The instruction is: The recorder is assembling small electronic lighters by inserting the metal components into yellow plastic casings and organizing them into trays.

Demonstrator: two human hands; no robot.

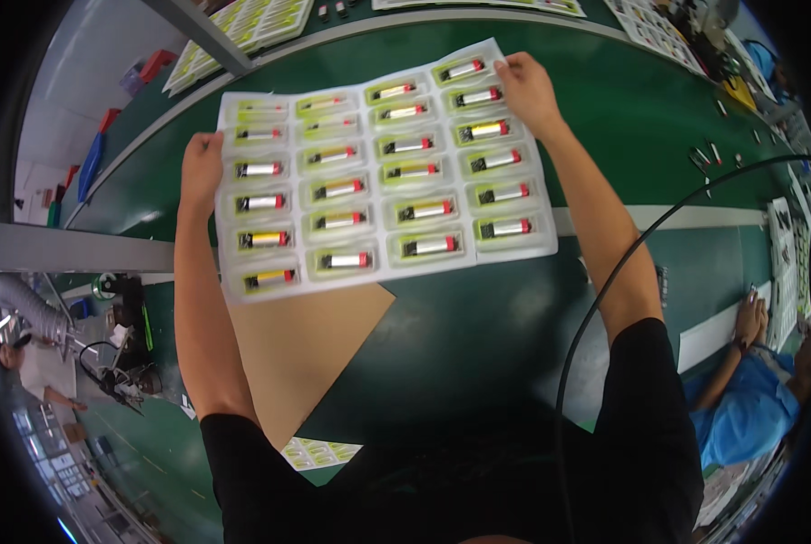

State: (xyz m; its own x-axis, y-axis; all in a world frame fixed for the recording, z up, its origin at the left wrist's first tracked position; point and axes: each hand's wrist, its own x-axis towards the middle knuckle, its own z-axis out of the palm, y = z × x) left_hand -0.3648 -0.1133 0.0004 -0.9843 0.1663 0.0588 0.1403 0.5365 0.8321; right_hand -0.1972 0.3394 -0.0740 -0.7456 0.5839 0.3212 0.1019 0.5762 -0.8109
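My black sleeves (242, 471) are closest; my left hand (201, 168) and right hand (528, 91) each grip the clear tray of small batteries (383, 172) above the green table (478, 326).

Glossy clear plastic tray (383, 172), matt cardboard (301, 349)

The scene is brightly and evenly lit from overhead. Soft white glare sits on the clear blister tray (383, 168) and in a pale streak on the green counter (478, 326) at the far left. Shadows are faint; a dim one falls on the counter near the person's body. The centre is sharp. Straight edges bow strongly toward the rim, where the corners go black and detail smears at left and right.
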